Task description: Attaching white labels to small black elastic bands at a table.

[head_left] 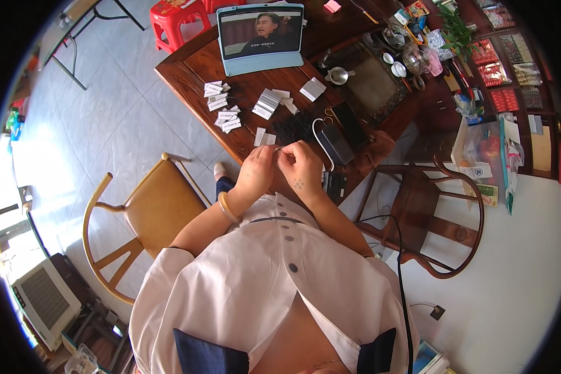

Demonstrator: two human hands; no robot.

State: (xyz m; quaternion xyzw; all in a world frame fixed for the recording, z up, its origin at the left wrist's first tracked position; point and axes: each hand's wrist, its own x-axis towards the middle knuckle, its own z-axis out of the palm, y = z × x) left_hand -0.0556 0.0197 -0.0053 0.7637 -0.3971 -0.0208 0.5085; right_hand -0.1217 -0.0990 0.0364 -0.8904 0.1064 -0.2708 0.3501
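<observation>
My left hand and my right hand meet at the near edge of the dark wooden table. The fingertips of both are pinched together around something too small to make out. Just beyond them lies a tangled bunch of thin black cords. White printed tags rest by my left fingers. Farther off stands a stack of grey-white tags, with a smaller stack to its right. Scattered tags with black strings lie toward the table's left edge.
A tablet in a light blue case stands at the back, playing a video. Right of the cords are a dark phone-like slab and a tea tray with cups. Chairs flank me: a tan one left, a dark wooden one right.
</observation>
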